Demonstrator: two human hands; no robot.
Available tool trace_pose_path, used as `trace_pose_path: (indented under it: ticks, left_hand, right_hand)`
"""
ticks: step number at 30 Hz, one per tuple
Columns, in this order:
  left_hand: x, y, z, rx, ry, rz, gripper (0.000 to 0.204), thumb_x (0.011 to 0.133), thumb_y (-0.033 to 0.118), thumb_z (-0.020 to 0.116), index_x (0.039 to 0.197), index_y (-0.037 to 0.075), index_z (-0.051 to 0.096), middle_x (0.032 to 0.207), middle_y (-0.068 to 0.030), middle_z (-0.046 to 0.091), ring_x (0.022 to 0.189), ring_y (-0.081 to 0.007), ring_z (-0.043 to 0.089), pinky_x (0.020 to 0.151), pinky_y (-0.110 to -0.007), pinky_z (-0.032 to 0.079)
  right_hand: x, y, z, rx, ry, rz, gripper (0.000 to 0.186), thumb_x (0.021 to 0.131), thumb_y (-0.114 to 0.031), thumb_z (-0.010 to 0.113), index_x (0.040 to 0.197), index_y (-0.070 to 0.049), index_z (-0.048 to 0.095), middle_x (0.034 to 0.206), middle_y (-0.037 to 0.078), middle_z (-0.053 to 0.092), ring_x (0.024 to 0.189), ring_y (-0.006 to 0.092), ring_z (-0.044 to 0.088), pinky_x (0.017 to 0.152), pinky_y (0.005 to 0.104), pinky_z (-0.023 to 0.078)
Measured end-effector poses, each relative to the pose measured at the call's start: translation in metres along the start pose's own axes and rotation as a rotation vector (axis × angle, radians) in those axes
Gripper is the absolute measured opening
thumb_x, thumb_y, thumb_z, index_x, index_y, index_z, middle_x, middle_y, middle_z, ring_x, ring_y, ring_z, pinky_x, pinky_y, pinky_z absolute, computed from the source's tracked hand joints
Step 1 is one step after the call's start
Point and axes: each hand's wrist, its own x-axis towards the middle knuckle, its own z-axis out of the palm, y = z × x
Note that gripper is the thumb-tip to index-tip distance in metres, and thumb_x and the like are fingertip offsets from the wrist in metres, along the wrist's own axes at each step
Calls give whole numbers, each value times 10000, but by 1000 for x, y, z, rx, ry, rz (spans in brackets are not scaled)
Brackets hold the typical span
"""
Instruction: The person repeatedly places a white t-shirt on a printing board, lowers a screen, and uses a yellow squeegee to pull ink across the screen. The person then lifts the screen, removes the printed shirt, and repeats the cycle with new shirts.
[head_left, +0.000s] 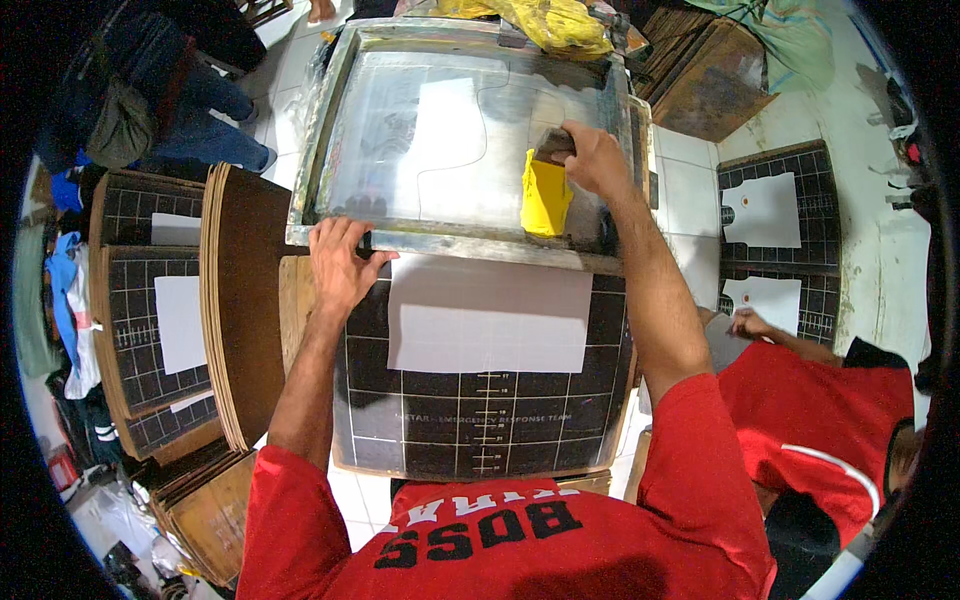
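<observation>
In front of me a screen printing frame [480, 246] lies over a black gridded board [400, 425]. My left hand [342, 260] grips the frame's near rail by its left corner, fingers over the edge and thumb out to the side. Toward the right of the mesh, my right hand [597, 165] is closed around a dark squeegee [553, 147]. A thick patch of yellow ink [545, 202] lies on the mesh just below the squeegee. Part of a white sheet [488, 320] shows on the board; the frame covers the far end.
Gridded boards with white pieces stand left [180, 325] and right [762, 220]. Beside me on the left are several upright brown boards [240, 310]. A person in red [800, 420] sits at lower right. Another person's legs [205, 120] show at upper left. Yellow plastic [560, 25] lies beyond the frame.
</observation>
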Motion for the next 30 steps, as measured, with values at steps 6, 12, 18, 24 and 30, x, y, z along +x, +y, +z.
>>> trace_pose_path:
  ticks: [6, 12, 18, 24, 30]
  left_hand:
    - [2, 3, -3, -11, -20, -26, 522, 686, 378, 922, 1027, 43, 711, 992, -100, 654, 1043, -301, 580, 987, -490, 395]
    - [16, 7, -30, -18, -66, -6, 561, 665, 419, 927, 1030, 45, 720, 1022, -112, 693, 1025, -308, 613, 985, -476, 400]
    - [94, 28, -130, -51, 144, 174, 578, 672, 565, 877, 948, 73, 749, 929, -72, 707, 945, -305, 626, 996, -470, 403]
    - [83, -45, -185, 63, 542, 39, 849, 750, 482, 867, 1438, 85, 568, 1441, -192, 541, 1355, -417, 480, 1162, -611, 307]
    - [-160, -253, -170, 61, 81, -1152, 372, 954, 339, 695, 1126, 10, 726, 1052, -262, 722, 979, -489, 668, 851, -528, 543]
  right_hand:
    - [-55, -29, 10, 91, 93, 25, 335, 766, -32, 688, 1098, -73, 664, 1000, 176, 696, 994, 413, 668, 852, 533, 511]
    - [-156, -98, -19, 161, 147, 7, 335, 792, -129, 750, 1113, -90, 663, 1055, 129, 680, 1061, 350, 637, 963, 469, 443]
    - [-88, -114, -94, -73, 669, -67, 417, 833, -407, 836, 1056, -99, 664, 960, 116, 652, 953, 342, 660, 845, 450, 493]
    - [-1, -128, -201, -135, 800, -31, 299, 905, -378, 768, 938, -94, 679, 910, 99, 646, 831, 334, 668, 736, 417, 517]
    - [49, -123, -251, -221, 787, -7, 380, 932, -419, 725, 960, -46, 661, 953, 145, 676, 923, 398, 653, 790, 464, 497]
